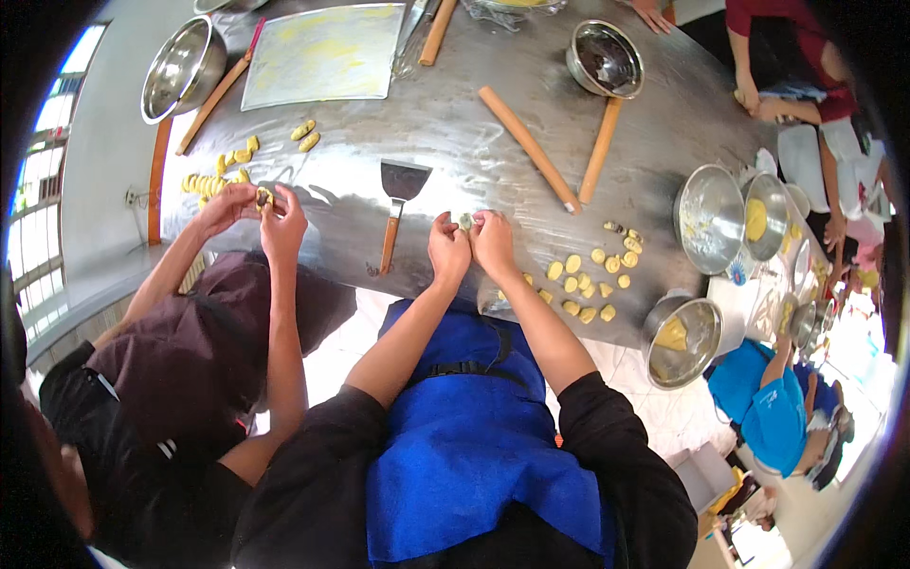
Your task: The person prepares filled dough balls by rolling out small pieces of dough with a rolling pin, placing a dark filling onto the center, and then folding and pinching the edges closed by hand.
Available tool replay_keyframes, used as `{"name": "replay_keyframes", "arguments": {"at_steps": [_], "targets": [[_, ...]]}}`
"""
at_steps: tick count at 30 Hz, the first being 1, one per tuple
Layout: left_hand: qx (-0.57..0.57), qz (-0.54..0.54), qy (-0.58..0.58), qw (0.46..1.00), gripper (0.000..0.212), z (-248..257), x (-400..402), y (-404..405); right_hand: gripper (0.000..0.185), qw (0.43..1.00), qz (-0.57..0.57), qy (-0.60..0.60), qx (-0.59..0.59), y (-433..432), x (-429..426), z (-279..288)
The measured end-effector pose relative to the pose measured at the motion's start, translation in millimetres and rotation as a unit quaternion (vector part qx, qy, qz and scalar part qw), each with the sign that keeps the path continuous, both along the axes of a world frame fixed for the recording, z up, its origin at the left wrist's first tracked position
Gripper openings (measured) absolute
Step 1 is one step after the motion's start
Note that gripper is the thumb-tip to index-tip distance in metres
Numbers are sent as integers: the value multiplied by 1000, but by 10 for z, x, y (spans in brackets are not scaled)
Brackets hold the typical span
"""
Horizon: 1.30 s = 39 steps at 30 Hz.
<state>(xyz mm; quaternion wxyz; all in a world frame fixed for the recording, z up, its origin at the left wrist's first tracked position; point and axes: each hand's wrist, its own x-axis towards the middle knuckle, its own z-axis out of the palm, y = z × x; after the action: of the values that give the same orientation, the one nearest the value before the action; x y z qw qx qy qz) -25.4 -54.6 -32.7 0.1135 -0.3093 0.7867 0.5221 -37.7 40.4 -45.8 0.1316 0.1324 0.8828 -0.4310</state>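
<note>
My left hand (450,249) and my right hand (493,243) meet above the near edge of the steel table. Pinched between their fingertips is a small pale piece of dough (466,221), partly covered by the fingers. To the left of my hands lies a scraper with a wooden handle (390,242) and a wide metal blade (404,179). Several flat yellow dough pieces (571,284) are spread over the table to the right, some beneath my right forearm. Beyond them are a few pieces with dark filling (615,227).
Two wooden rolling pins (532,151) (601,151) lie ahead, near a steel bowl with dark contents (606,60). More steel bowls (709,220) (682,343) stand right. A co-worker's hands (281,220) hold filled dough at left, near a smeared tray (323,57).
</note>
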Motion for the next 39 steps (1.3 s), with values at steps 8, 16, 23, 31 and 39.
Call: {"name": "replay_keyframes", "arguments": {"at_steps": [8,16,23,31,39], "targets": [[-5,86,-25,996,46,35,29,82,19,998,24,41,31,28,-41,6],[13,127,-1,992,46,-300,99,46,17,998,49,-29,-38,162,-150,4],[53,142,0,988,46,-323,105,51,18,998,34,-35,-51,157,-95,-93],[16,103,-1,995,45,-205,25,14,19,997,71,-28,-23,241,-213,49],[59,55,-12,997,48,-173,26,-13,23,993,40,-61,-97,308,-163,-107]]}}
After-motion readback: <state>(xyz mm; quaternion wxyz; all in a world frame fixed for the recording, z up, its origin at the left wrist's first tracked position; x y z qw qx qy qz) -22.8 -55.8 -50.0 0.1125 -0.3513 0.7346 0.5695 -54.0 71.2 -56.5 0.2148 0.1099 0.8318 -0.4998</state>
